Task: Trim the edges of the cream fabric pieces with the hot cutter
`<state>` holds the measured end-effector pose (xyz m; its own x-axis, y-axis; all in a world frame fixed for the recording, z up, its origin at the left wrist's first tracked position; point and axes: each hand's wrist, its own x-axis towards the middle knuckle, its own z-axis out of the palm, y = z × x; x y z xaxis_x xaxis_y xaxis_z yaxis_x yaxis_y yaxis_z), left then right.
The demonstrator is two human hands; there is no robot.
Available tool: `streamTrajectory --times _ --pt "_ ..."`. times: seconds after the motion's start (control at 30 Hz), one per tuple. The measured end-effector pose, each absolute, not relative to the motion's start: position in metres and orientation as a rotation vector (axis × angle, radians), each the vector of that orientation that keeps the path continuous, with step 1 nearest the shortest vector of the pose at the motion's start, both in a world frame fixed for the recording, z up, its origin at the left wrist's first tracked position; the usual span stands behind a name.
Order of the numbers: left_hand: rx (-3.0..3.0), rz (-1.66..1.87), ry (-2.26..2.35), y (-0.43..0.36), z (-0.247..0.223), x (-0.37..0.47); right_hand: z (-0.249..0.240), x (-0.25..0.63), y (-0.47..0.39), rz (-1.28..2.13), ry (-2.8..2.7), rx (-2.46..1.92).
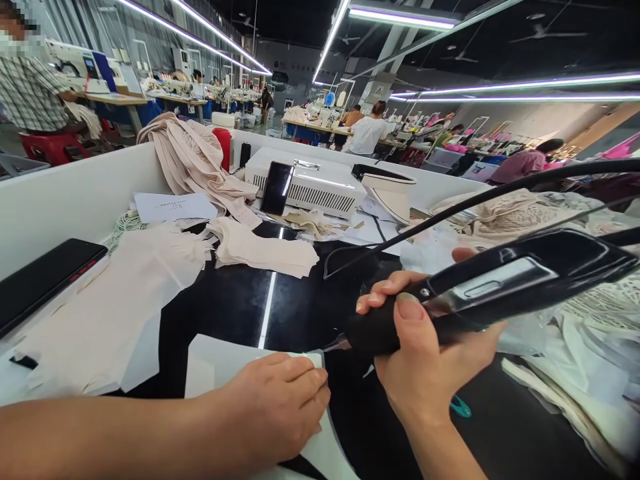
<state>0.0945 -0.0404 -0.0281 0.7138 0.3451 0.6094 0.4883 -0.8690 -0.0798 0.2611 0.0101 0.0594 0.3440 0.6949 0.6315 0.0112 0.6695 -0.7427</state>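
My right hand (425, 360) is closed around a black corded hand tool (490, 287) with a silver panel and a thin metal tip. The tip points left and reaches close to the fingers of my left hand (280, 400). With its fingers curled together, my left hand grips the edge of a white sheet (215, 363) on the glossy black table top (240, 307). A small white piece shows at its fingertips; the palm side is hidden. Whether the tip touches the sheet is hard to make out.
Pale fabric pieces (265, 247) lie behind and left (120, 287), beside a black phone (50, 273). A white vented box (310, 180) with a phone (277, 189) against it stands behind. The black cable (450, 213) arches right, over lace fabric (525, 207). Co-workers (367, 130) sit beyond the partition.
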Motion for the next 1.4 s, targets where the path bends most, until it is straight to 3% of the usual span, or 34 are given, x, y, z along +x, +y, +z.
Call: streamTrajectory --times 0.23,0.63,1.4 --pt "-2.677 -0.935 -0.649 -0.040 -0.026 0.093 0.063 0.259 0.004 0.533 -1.147 -0.673" --pt "-2.813 -0.567 -0.655 -0.041 -0.015 0.088 0.056 0.259 0.001 0.545 -1.161 -0.683" --pt "-2.704 -0.696 -0.697 -0.046 -0.027 0.087 0.056 0.260 0.003 0.508 -1.186 -0.687"
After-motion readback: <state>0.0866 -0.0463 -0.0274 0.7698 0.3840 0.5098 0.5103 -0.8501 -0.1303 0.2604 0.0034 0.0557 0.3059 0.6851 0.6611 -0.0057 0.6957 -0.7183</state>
